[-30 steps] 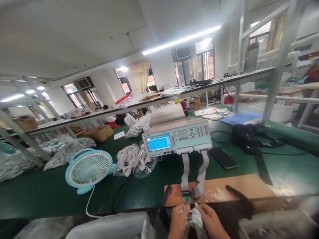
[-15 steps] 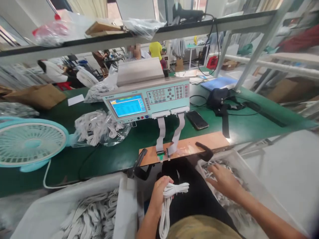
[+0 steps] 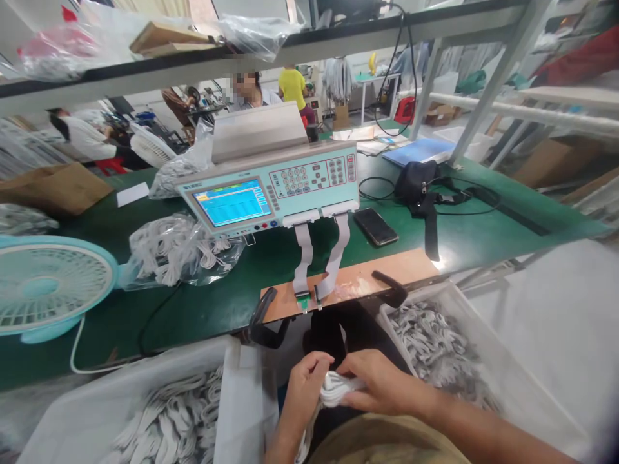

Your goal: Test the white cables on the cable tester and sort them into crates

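Over my lap, a coiled bundle of white cables [image 3: 333, 390] is between my two hands. My left hand [image 3: 306, 386] is closed round its left side, and the lower loops hang down beneath that hand. From the right, my right hand [image 3: 370, 380] grips the other end of the bundle, fingers and thumb curled on it. Cable ends are hidden by the fingers. Just beyond my hands, at the bench edge, two grey ribbon cables [image 3: 304, 258] run from the tester [image 3: 271, 187] with its lit blue screen to small connectors on an orange-brown board [image 3: 387, 270].
White bins of bundled cables stand at left [image 3: 227, 367] and right [image 3: 464, 296]. On the green bench [image 3: 232, 296] are a turquoise fan [image 3: 48, 283], bagged cables [image 3: 164, 248], a phone [image 3: 376, 227] and a black pouch [image 3: 418, 183]. Black clamps [image 3: 264, 316] flank the board. People sit beyond.
My right hand has moved left from over the right bin to the white cable bundle and closed on it. My left hand still holds the bundle. The camera view has shifted slightly.
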`<move>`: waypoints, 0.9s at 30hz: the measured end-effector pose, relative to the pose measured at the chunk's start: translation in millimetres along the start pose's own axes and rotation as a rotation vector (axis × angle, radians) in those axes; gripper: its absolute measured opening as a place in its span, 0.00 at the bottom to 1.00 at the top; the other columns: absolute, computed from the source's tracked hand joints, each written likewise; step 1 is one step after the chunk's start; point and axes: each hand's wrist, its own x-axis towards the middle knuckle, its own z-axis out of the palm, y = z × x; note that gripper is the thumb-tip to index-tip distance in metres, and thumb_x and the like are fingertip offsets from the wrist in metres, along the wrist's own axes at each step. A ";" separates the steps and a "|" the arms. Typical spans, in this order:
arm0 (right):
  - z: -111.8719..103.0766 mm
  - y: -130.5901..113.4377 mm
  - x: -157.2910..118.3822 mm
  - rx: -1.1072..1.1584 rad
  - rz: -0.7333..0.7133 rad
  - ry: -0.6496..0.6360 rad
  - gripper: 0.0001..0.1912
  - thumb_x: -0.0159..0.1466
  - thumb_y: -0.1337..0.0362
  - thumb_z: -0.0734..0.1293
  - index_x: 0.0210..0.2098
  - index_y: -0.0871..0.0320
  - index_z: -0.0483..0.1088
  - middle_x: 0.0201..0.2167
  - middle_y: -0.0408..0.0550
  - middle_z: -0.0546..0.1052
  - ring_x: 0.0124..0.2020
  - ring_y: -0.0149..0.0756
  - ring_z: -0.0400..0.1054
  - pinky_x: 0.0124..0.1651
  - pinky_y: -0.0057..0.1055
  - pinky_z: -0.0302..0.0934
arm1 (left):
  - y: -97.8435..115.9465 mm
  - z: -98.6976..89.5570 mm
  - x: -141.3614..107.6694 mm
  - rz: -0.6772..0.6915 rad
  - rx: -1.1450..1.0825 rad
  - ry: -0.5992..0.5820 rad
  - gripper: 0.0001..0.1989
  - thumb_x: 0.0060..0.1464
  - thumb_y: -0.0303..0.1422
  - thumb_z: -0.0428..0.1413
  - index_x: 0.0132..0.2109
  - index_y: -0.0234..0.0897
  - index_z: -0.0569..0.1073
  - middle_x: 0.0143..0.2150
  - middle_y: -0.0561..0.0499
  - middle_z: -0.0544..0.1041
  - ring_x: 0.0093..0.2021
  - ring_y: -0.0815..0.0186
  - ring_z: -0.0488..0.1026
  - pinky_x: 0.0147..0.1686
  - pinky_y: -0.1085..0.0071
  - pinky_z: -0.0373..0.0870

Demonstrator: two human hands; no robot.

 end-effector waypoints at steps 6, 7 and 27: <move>3.5 9.6 2.9 -0.232 -0.102 0.037 0.14 0.55 0.58 0.68 0.38 0.59 0.68 0.31 0.48 0.75 0.32 0.38 0.69 0.35 0.30 0.58 | 6.6 -19.0 -7.6 0.115 0.417 -0.162 0.11 0.51 0.38 0.56 0.39 0.40 0.79 0.32 0.50 0.75 0.23 0.69 0.65 0.24 0.74 0.60; 3.2 10.9 2.8 -0.259 -0.116 0.029 0.14 0.56 0.58 0.68 0.38 0.59 0.68 0.31 0.48 0.75 0.32 0.38 0.69 0.34 0.30 0.58 | 6.6 -19.0 -9.3 0.140 0.468 -0.187 0.11 0.51 0.37 0.56 0.41 0.41 0.78 0.34 0.50 0.76 0.24 0.68 0.67 0.26 0.73 0.62; 20.5 29.7 1.7 -0.303 -0.065 -0.187 0.11 0.53 0.59 0.67 0.30 0.60 0.67 0.27 0.49 0.75 0.28 0.39 0.68 0.29 0.30 0.54 | -19.5 24.4 -27.7 0.345 1.352 -0.344 0.07 0.54 0.25 0.50 0.38 0.38 0.71 0.35 0.48 0.73 0.29 0.61 0.73 0.26 0.68 0.62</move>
